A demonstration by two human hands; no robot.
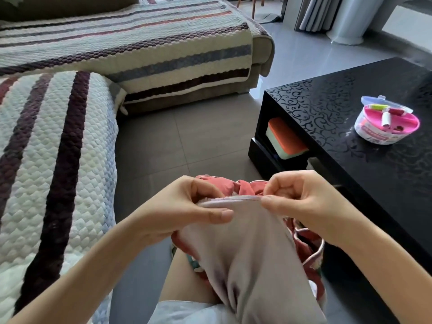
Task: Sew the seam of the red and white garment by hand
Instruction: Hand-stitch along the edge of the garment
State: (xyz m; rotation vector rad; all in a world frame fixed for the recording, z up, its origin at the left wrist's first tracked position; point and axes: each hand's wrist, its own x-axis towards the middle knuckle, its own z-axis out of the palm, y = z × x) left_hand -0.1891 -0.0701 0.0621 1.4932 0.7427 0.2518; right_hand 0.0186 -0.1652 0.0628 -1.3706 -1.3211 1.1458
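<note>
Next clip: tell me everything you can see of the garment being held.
The garment is soft cloth, pale greyish-white on the side facing the camera, red in bunched folds behind and along its right side. Its top hem is pulled taut between the left hand and the right hand, which both pinch it; the rest hangs crumpled over the person's leg. No needle can be made out.

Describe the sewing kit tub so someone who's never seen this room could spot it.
Find the glossy black table with the scroll pattern, right of the striped sofa. On its top stands a small round tub, pink inside, holding thread spools, its clear lid open. Unlike the orange and green box on the shelf below, it is round and sits on top.
</note>
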